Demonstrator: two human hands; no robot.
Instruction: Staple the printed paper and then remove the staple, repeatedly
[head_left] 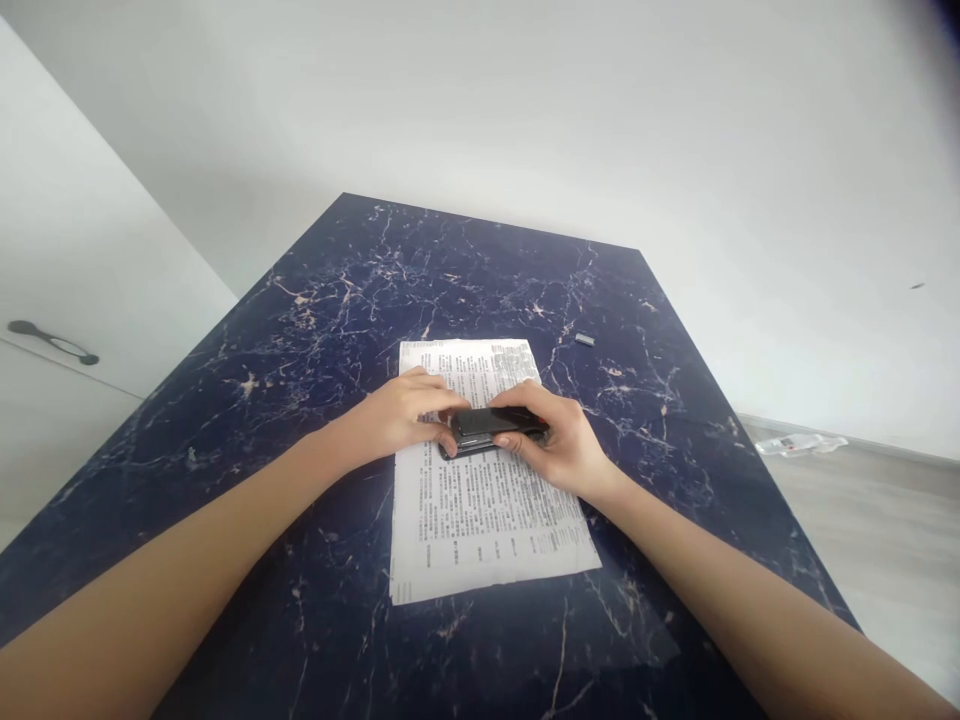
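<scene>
A printed sheet of paper (480,510) lies flat on the dark blue marbled table (315,320). Across its middle lies a black stapler (484,428). My left hand (401,412) grips the stapler's left end with its fingers curled over it. From the other side, my right hand (559,435) is wrapped round the stapler's right end, thumb on top. Both hands rest on the paper.
A small grey strip of staples (584,340) lies on the table beyond the paper to the right. White cabinet doors with a dark handle (52,342) stand at the left. On the floor at the right lies a clear plastic item (799,444).
</scene>
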